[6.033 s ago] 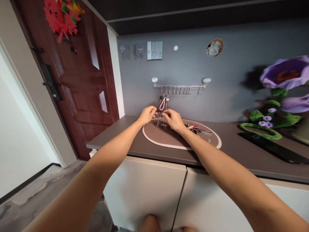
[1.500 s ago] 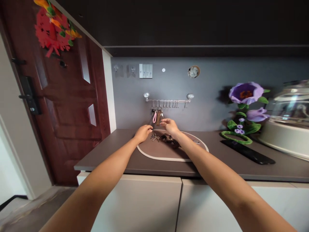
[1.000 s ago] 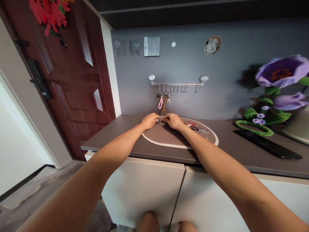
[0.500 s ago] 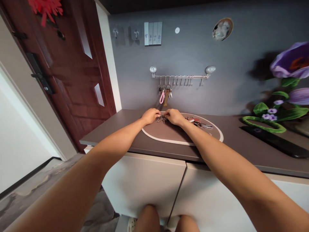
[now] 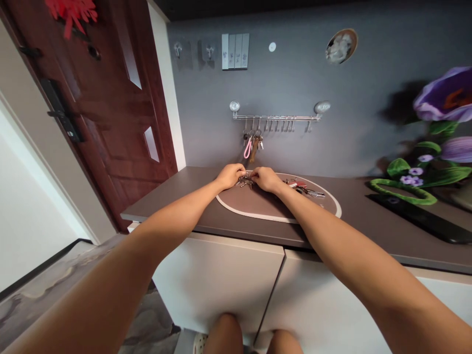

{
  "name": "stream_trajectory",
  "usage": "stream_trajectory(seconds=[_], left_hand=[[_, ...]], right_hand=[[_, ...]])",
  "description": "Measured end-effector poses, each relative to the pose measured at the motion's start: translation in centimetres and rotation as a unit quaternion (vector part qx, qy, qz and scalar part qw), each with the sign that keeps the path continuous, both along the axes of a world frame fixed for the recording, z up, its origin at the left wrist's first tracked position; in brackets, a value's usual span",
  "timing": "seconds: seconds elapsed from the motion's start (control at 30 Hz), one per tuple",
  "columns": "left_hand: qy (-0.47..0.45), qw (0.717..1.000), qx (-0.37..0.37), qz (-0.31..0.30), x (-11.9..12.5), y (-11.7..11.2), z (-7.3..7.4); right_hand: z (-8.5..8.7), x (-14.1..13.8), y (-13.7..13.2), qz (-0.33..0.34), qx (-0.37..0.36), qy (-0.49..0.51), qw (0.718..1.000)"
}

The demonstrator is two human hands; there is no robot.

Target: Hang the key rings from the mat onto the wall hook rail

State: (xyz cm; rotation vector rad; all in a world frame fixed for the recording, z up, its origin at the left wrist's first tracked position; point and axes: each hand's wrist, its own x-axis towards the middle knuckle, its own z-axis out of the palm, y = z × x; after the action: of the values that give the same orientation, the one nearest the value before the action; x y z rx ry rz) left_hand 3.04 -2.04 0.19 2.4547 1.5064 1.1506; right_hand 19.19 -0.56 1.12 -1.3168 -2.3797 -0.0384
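Note:
Between my two hands, just above an oval brown mat (image 5: 254, 215) with a white rim, is a bunch of keys (image 5: 245, 182). My left hand (image 5: 231, 176) has its fingers closed on the left side of the bunch. From the right, my right hand (image 5: 265, 178) pinches the same keys, its fingertips partly hidden by the hand itself. More keys and a red item (image 5: 300, 185) lie on the mat to the right of my right wrist, partly covered by the forearm.
Behind the mat, a wall rail (image 5: 276, 118) with hooks carries several key sets, one with a pink loop (image 5: 248, 148). At right are a black flat object (image 5: 420, 216), a green fuzzy ring (image 5: 403, 195) and purple artificial flowers (image 5: 444, 96). A dark red door (image 5: 110, 113) stands left.
Both hands stay at the keys between them, with only slight finger movement. The view has shifted a little.

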Motion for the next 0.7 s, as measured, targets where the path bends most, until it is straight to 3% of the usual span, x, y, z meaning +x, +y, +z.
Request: stream_trajectory(seconds=[0.17, 0.4, 0.53, 0.7], left_hand=[[-0.152, 0.985, -0.071, -0.040, 0.2, -0.1, -0.1], [-0.364, 0.911, -0.167, -0.102, 0.5, 0.1, -0.1], [-0.418, 0.878, -0.188, -0.137, 0.5, -0.1, 0.1], [-0.436, 0.865, -0.191, -0.156, 0.5, -0.2, 0.1]], right_hand=[[0.3, -0.1, -0.6, -0.012, -0.001, 0.005, 1.000], [0.9, -0.3, -1.5, -0.010, 0.008, 0.070, 0.997], [1.3, -0.5, -1.9, 0.021, 0.027, 0.147, 0.989], [1.5, -0.7, -2.3, 0.062, 0.014, 0.211, 0.975]])
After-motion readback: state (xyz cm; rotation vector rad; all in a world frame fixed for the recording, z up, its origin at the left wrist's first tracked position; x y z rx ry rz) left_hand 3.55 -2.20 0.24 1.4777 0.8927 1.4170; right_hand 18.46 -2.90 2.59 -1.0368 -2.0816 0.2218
